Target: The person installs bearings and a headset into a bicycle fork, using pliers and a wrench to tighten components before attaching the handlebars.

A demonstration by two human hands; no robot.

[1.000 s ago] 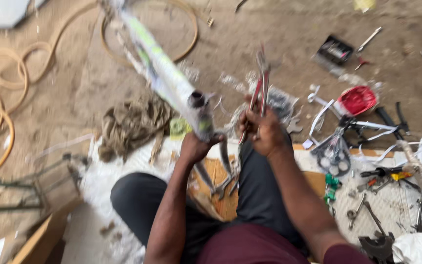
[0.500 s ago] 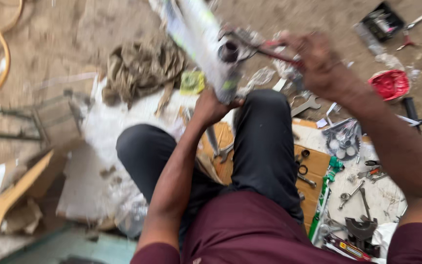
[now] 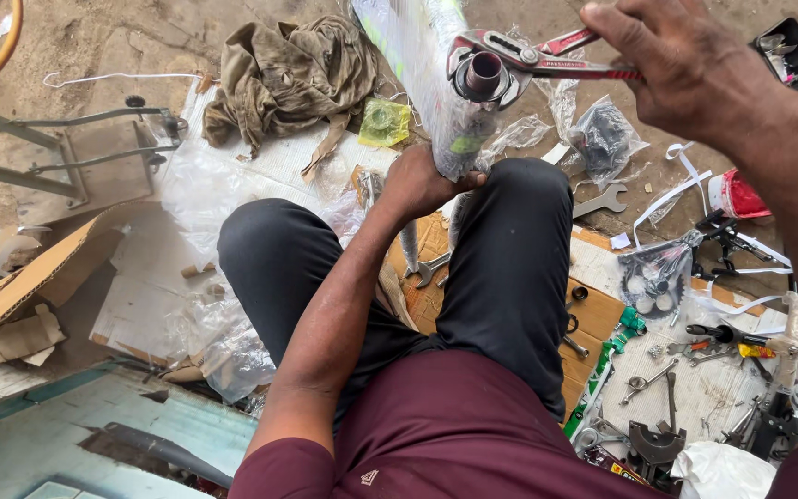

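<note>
My left hand (image 3: pixel 425 182) grips a bicycle frame tube wrapped in clear plastic (image 3: pixel 422 65), holding it up over my knees. The tube's open metal end (image 3: pixel 482 74) faces me. My right hand (image 3: pixel 681 65) holds red-handled adjustable pliers (image 3: pixel 533 57), whose jaws are clamped around that metal end. I sit on the ground in dark trousers and a maroon shirt.
Scattered about are spanners (image 3: pixel 602 200), a red cap (image 3: pixel 739 196), small parts in plastic bags (image 3: pixel 653 277) and more tools (image 3: pixel 713 342) on the right. An olive rag (image 3: pixel 288 69) lies ahead, with a metal stand (image 3: pixel 76 152) and cardboard (image 3: pixel 20 286) on the left.
The view has dipped and come closer. The wrapped tube and the pliers have risen toward the camera, and my right hand has swung out to the right with the plier handles.
</note>
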